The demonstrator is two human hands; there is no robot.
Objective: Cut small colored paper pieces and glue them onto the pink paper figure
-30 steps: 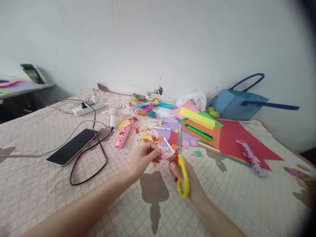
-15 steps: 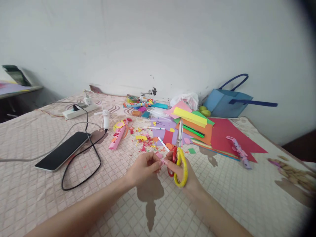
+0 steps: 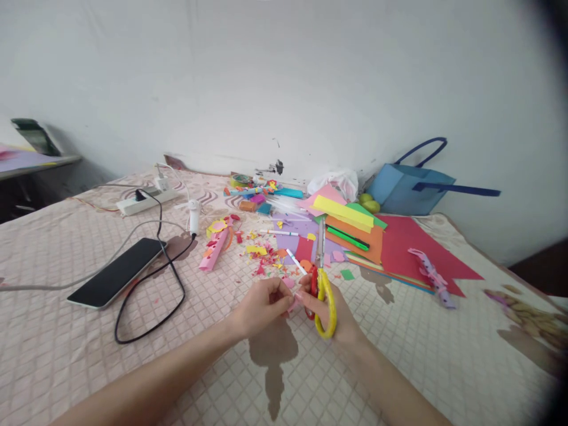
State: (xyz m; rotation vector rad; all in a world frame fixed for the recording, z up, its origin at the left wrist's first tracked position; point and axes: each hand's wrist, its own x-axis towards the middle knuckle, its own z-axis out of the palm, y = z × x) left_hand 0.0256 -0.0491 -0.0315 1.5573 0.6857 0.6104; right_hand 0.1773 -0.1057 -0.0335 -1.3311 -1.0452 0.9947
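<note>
Left hand (image 3: 265, 306) is pinching a small pink paper piece (image 3: 293, 303), which is sitting between both hands' fingertips. Piece is showing pale pink, mostly covered, outline unclear. Right hand (image 3: 345, 316) is gripping scissors (image 3: 325, 284): one red loop, one yellow, silver blades pointing away; can't tell whether it's also pinching paper. Colourful scraps (image 3: 265, 255) are lying just beyond left hand.

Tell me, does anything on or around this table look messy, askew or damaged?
Yes: paper scraps lie scattered beyond the scissors, looking untidy. One strap of the blue bag juts sideways while its other stands upright. Black marks mar the pale wall.
</note>
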